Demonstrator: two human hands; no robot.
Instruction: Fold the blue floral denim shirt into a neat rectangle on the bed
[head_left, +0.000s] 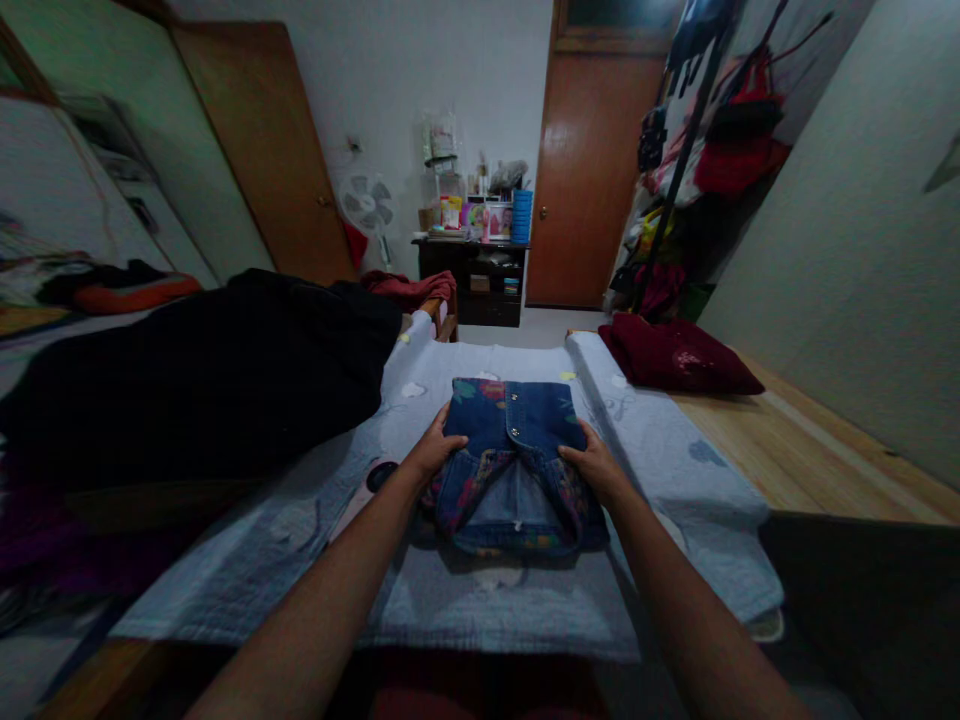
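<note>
A folded denim jacket (480, 420) with a flower print and metal buttons lies on the pale blue quilted cover (517, 635), its collar end toward me. My left hand (436, 447) grips its left side, thumb on top and fingers partly hidden beneath the edge. At the opposite side, my right hand (592, 460) holds the cloth the same way. Beside my left forearm rests a pinkish phone-like object (360, 495) with a dark round part, partly covered by the arm.
A large black cloth heap (202, 380) fills the left side. Folded dark red clothing (679, 355) sits on the wooden board (810, 440) at right. Farther back stand a white fan (367, 203), a dark cabinet (469, 310) with goods on it, and a brown door (589, 170).
</note>
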